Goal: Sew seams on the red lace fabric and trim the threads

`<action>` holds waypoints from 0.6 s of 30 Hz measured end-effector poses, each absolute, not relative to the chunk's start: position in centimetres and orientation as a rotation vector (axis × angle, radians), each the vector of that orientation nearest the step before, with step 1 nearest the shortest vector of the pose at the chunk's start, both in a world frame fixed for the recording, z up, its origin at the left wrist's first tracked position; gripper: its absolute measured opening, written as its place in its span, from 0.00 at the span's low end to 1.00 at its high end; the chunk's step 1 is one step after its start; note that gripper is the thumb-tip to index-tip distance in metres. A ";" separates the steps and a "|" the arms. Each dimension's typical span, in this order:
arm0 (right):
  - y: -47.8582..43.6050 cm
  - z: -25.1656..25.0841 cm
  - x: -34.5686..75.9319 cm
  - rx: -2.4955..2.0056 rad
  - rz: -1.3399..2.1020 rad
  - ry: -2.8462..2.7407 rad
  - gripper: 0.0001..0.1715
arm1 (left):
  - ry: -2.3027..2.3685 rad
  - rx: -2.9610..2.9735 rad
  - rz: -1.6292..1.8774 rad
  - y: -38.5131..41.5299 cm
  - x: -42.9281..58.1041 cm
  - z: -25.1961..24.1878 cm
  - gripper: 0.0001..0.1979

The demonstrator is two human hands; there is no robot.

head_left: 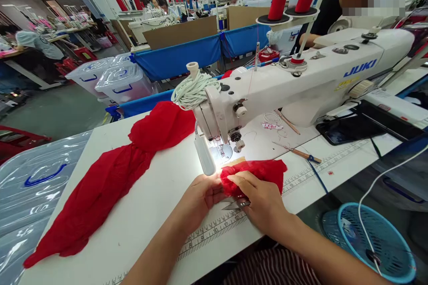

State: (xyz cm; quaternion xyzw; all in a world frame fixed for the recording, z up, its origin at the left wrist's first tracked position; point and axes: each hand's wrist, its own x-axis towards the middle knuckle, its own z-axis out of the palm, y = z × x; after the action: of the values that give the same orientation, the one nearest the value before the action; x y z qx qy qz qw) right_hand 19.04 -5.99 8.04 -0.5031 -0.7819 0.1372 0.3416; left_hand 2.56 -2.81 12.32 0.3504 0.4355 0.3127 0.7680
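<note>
A bunched piece of red fabric [267, 171] lies in front of the sewing machine's needle area. My left hand [203, 193] grips its left edge with curled fingers, just below the machine's lamp. From the right, my right hand [264, 200] pinches the same fabric between thumb and fingers. Small metal thread snips [236, 205] stick out beneath my right hand, blades to the left; whether the palm holds them is hidden. The white sewing machine [267, 93] stands right behind both hands, its needle plate [224, 152] lit.
A long red cloth [110, 182] stretches across the table's left side. Tweezers [302, 155], a phone [347, 129] and a printed ruler [301, 176] are on the right. Clear lidded boxes [122, 82] stand left, a blue basket [354, 209] below right. A person sits behind the machine.
</note>
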 end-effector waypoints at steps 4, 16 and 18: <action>-5.1 9.9 20.5 -1.161 0.931 -1.662 0.11 | 1.137 1.010 0.646 -2.8 2.2 12.2 0.11; -4.0 11.8 21.2 -1.283 1.020 -1.333 0.10 | 0.987 1.099 0.649 -3.1 2.5 12.2 0.12; -4.6 11.6 21.0 -1.315 0.611 -1.400 0.11 | 1.049 0.969 0.688 -2.9 2.6 11.6 0.14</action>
State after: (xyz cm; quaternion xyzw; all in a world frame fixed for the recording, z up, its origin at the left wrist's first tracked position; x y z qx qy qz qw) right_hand 21.02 -4.59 11.56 -0.5516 -0.5873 0.2565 0.5339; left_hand 2.65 -2.92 11.56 0.4354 0.4713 0.3091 0.7020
